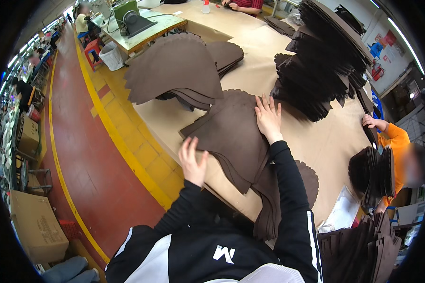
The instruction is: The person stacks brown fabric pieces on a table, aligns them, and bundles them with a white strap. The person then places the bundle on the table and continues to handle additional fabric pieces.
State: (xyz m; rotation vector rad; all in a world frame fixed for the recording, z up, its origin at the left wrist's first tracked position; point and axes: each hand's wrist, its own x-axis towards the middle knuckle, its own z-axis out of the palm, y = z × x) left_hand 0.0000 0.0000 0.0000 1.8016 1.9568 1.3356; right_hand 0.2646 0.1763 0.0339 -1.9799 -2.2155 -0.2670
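A stack of dark brown cut sheets (231,137) with scalloped edges lies on the tan worktable (326,141) in front of me. My right hand (268,117) rests flat on the top sheet, fingers spread, near its far right side. At the near left edge of the same stack, my left hand (192,161) has its fingers curled over the sheets' edge. Both arms wear black sleeves. More brown sheets (288,198) hang off the table under my right forearm.
Other brown stacks sit beyond: one (174,70) at the table's left edge, tall piles (326,61) on the right. A person in an orange top (394,146) stands at right holding sheets. A machine bench (137,28) is behind; cardboard boxes (38,226) line the red floor.
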